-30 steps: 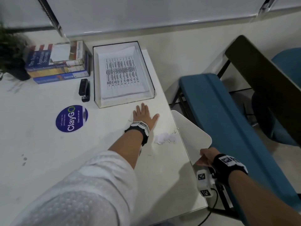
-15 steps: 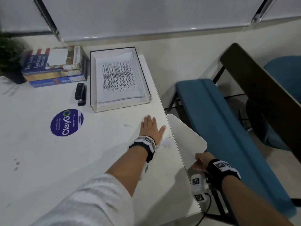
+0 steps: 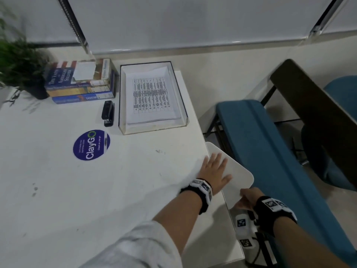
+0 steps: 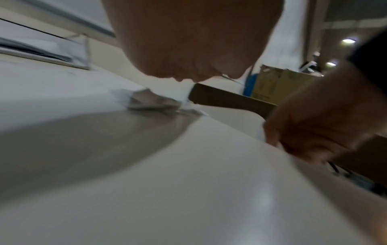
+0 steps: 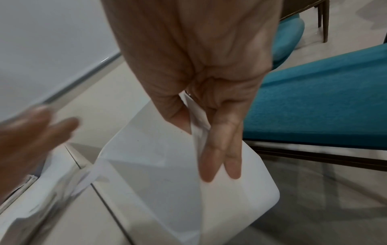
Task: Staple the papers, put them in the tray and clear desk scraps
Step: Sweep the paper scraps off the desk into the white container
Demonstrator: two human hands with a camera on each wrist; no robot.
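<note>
- One clear tray (image 3: 123,130) sits in the upper middle of the head view on the white table (image 3: 58,190). It holds one stack of printed papers (image 3: 151,95), long axis running toward the wall, text columns lengthwise.
- One black stapler (image 3: 107,113) lies just left of the tray and parallel to it. Three books (image 3: 81,82) are stacked upper left of it, beside one potted plant (image 3: 21,62). One round blue ClayGo sticker (image 3: 91,145) lies below the stapler.
- One small heap of paper scraps (image 4: 153,102) shows in the left wrist view, at the table's right edge, under the left palm.
- The left hand (image 3: 213,171) reaches across to the table's right edge in the lower middle of the head view. It is palm down with fingers straight and spread; this grip is apart and holds nothing.
- One white bin (image 5: 261,199) sits just off the table's right edge, mouth up.
- The right hand (image 3: 248,198) is lower right. Its grip is clamped on the bin's near rim, thumb inside and two straight fingers (image 5: 220,149) against the wall.
- One long blue bench (image 3: 270,161) runs diagonally on the right.
</note>
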